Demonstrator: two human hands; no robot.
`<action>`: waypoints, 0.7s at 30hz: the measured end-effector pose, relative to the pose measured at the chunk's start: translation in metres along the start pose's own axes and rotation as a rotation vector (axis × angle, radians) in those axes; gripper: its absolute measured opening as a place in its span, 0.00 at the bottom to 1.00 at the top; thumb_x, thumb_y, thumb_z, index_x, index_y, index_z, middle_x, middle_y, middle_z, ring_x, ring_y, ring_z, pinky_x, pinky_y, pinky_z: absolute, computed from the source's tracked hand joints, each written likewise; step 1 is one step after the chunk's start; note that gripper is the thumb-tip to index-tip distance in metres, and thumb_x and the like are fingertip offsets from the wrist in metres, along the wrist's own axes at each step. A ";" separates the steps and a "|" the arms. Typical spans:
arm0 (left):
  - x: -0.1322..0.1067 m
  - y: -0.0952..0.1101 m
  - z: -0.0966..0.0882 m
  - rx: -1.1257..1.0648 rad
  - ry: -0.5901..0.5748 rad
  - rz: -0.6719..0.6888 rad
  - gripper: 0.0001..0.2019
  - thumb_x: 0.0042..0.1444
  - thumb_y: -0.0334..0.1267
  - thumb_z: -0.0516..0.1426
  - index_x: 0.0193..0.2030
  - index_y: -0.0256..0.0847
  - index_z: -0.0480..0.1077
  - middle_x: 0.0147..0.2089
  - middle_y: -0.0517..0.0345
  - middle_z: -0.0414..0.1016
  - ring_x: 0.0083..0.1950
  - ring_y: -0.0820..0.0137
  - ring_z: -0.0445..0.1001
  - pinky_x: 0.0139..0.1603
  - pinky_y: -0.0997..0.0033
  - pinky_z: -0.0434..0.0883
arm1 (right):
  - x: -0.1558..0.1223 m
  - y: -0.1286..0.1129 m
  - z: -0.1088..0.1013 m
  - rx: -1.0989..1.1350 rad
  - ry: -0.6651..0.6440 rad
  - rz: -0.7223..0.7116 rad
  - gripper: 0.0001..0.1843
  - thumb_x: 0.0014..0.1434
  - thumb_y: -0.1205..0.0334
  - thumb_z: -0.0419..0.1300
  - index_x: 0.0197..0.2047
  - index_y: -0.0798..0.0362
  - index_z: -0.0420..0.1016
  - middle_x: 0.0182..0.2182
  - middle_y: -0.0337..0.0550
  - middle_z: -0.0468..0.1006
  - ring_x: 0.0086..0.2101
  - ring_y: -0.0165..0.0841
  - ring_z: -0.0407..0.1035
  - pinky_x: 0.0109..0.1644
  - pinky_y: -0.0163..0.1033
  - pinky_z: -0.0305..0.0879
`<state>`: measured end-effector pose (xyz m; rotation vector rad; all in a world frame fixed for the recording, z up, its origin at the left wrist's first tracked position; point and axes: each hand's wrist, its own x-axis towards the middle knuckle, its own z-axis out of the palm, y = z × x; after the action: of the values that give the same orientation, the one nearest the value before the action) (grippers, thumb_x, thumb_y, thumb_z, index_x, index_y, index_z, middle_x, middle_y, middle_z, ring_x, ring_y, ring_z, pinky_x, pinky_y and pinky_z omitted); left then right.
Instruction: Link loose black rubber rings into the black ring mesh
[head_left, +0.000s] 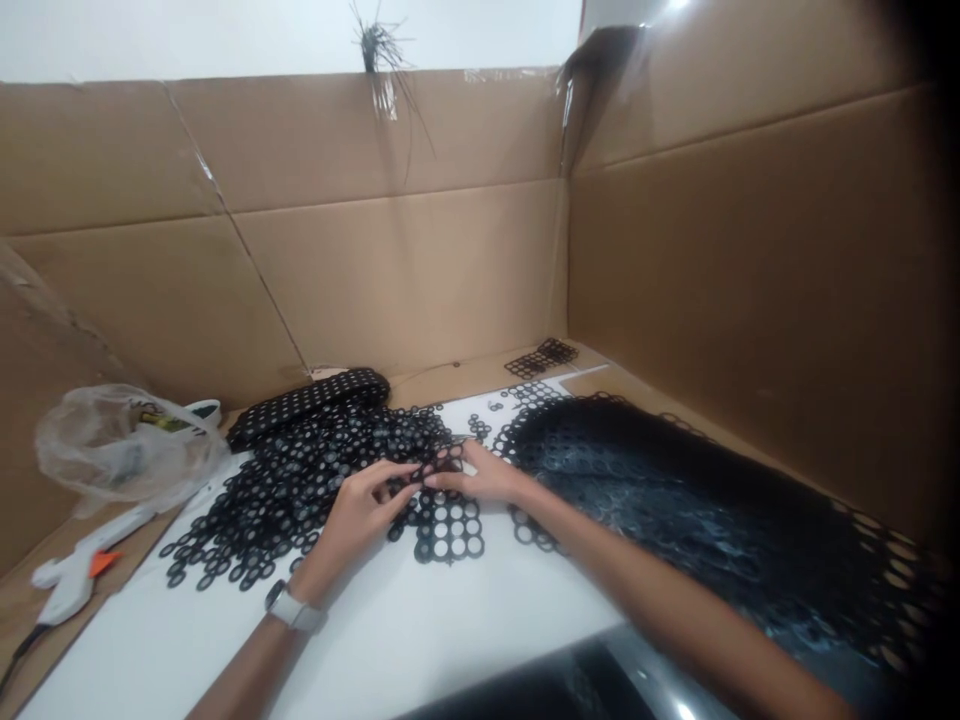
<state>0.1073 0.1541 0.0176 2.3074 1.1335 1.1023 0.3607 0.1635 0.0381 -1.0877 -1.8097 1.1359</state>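
Near the middle of the white board, my left hand (367, 510), with a watch on its wrist, is closed in a pinch at the left edge of a small sheet of joined black rings (453, 528). From the other side my right hand (480, 474) pinches the upper part of the same sheet, its fingertips close to the left ones. The sheet's lower rows hang or lie below my fingers; I cannot tell whether they touch the board. Beside my left hand spreads a heap of loose black rings (300, 480). The exact joint between my fingertips is hidden.
A large dark mesh of rings (675, 500) covers the right side. Behind the heap lies a black rolled mesh (315, 400). At left are a clear plastic bag (112, 450) and a white glue gun (79, 575). Cardboard walls (420, 260) enclose the back and sides.
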 end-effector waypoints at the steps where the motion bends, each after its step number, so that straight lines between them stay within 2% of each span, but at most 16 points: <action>1: 0.000 -0.001 -0.001 0.001 -0.026 -0.001 0.15 0.69 0.47 0.64 0.58 0.47 0.83 0.46 0.54 0.84 0.29 0.73 0.70 0.32 0.71 0.71 | 0.001 0.002 0.001 -0.018 0.003 -0.019 0.13 0.61 0.55 0.75 0.46 0.51 0.85 0.47 0.48 0.88 0.50 0.48 0.81 0.60 0.51 0.74; 5: 0.000 0.000 -0.006 0.022 -0.081 -0.015 0.16 0.70 0.48 0.62 0.59 0.47 0.83 0.44 0.54 0.84 0.30 0.71 0.72 0.33 0.70 0.71 | 0.002 0.005 0.003 -0.091 0.006 -0.111 0.11 0.64 0.54 0.72 0.46 0.51 0.86 0.47 0.48 0.89 0.51 0.48 0.81 0.61 0.50 0.73; 10: 0.002 0.007 -0.008 -0.004 -0.061 -0.044 0.13 0.68 0.45 0.63 0.53 0.47 0.86 0.42 0.54 0.86 0.32 0.69 0.75 0.34 0.70 0.70 | 0.003 0.003 0.005 -0.180 -0.009 -0.213 0.08 0.68 0.57 0.69 0.45 0.51 0.86 0.45 0.47 0.89 0.48 0.46 0.82 0.56 0.46 0.74; 13: 0.004 0.008 -0.002 -0.057 0.000 -0.144 0.11 0.65 0.44 0.63 0.44 0.45 0.88 0.36 0.55 0.86 0.31 0.67 0.77 0.32 0.70 0.71 | 0.004 0.003 0.007 -0.197 -0.028 -0.263 0.07 0.70 0.59 0.66 0.42 0.51 0.85 0.42 0.45 0.89 0.44 0.44 0.82 0.52 0.43 0.74; 17: 0.008 0.003 -0.001 -0.090 0.098 -0.284 0.15 0.66 0.43 0.59 0.37 0.40 0.86 0.32 0.55 0.86 0.21 0.71 0.72 0.24 0.72 0.69 | 0.005 0.006 0.009 -0.220 -0.009 -0.301 0.09 0.70 0.60 0.66 0.38 0.52 0.84 0.38 0.45 0.89 0.41 0.43 0.82 0.49 0.42 0.73; 21: 0.011 -0.013 -0.028 -0.043 0.281 -0.378 0.18 0.67 0.48 0.59 0.43 0.38 0.86 0.35 0.54 0.87 0.20 0.71 0.71 0.25 0.72 0.70 | 0.005 0.010 0.006 -0.209 0.020 -0.285 0.08 0.70 0.59 0.67 0.39 0.52 0.85 0.40 0.46 0.89 0.43 0.45 0.83 0.53 0.44 0.74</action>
<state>0.0835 0.1693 0.0333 1.8372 1.5530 1.3043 0.3566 0.1683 0.0278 -0.9140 -2.0253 0.7791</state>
